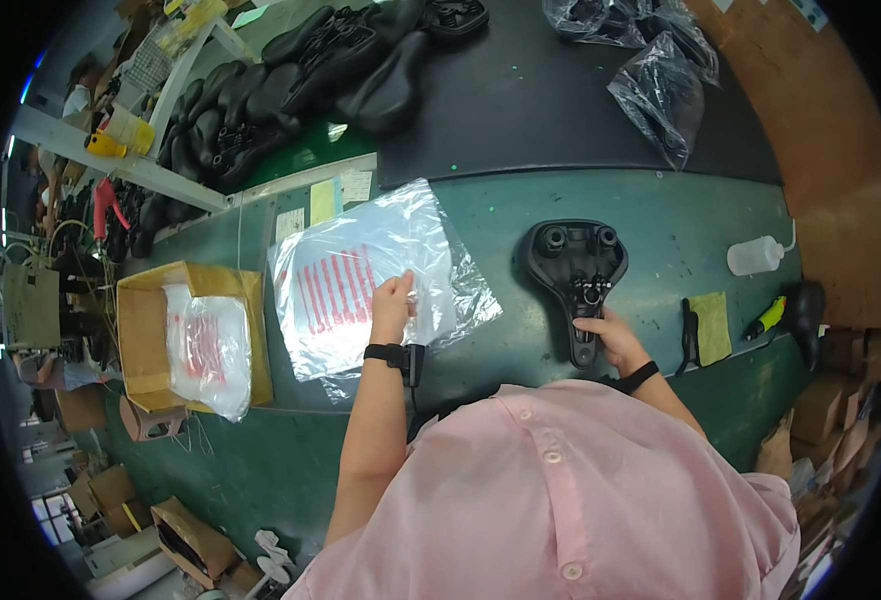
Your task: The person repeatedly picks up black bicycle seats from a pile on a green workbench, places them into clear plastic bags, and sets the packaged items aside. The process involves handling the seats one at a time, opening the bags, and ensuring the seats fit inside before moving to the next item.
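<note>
A black bicycle saddle lies upside down on the green bench, its underside and springs facing up and its narrow nose toward me. My right hand grips that nose from the right side, thumb on top. To the left, a stack of transparent plastic bags with red printing lies flat on the bench. My left hand is over the stack's right part, its fingers closed on a plastic bag; the fingertips are partly hidden. Each wrist wears a black band.
A cardboard box with more plastic bags stands at the left. Black saddles are piled at the far left; bagged ones lie far right on a black mat. A white squeeze bottle and yellow cloth are at the right.
</note>
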Available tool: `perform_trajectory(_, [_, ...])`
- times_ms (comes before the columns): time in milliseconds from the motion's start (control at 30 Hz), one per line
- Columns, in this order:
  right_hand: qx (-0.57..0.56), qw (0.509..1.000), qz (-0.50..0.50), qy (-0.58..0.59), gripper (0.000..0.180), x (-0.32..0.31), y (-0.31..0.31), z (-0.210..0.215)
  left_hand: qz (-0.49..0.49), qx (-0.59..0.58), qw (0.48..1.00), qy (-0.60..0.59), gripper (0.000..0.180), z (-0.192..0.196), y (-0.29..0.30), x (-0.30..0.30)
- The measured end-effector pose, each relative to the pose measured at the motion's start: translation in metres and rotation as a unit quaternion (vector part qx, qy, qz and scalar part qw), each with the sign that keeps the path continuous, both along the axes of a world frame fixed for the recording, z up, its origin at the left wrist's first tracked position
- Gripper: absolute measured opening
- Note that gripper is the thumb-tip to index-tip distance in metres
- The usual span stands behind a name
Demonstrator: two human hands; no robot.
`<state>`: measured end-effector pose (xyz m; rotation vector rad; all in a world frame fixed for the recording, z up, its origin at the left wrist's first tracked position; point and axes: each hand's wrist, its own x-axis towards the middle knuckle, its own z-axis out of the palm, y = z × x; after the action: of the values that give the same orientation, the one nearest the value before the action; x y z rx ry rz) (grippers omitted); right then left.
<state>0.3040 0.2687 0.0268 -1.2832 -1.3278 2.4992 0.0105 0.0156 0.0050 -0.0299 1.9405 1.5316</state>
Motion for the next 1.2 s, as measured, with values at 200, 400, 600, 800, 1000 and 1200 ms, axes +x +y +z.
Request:
perform_trajectory(200, [-0.121, 0.989, 0.014, 0.083, 0.047, -0.029, -0.012, 0.041, 0.072, 0.081, 0.994, 0.017, 0.015, 0.002, -0.014, 0.008])
perform_trajectory(400, [0.012, 0.970, 0.164, 0.178, 0.064, -0.126, -0.047, 0.062, 0.042, 0.128, 0.991, 0.017, 0.010, 0.018, -0.007, 0.011])
perform_trajectory(600, [0.477, 0.812, 0.334, 0.041, 0.065, -0.181, -0.092, 0.033, 0.296, 0.163, 0.941, 0.007, 0.016, -0.013, -0.036, 0.006])
perform_trajectory(800, [0.640, 0.603, 0.472, 0.069, 0.064, -0.179, -0.096, 0.047, 0.268, 0.126, 0.934, 0.199, 0.026, 0.051, -0.065, -0.021])
perform_trajectory(1000, [0.476, 0.736, 0.478, 0.053, 0.059, -0.197, -0.083, 0.069, -0.285, 0.002, 0.796, 0.534, 0.019, 0.143, -0.057, 0.024])
perform_trajectory(1200, [-0.004, 0.976, 0.205, 0.065, 0.047, -0.164, -0.065, 0.056, -0.291, 0.010, 0.803, 0.520, 0.024, 0.125, -0.067, 0.053])
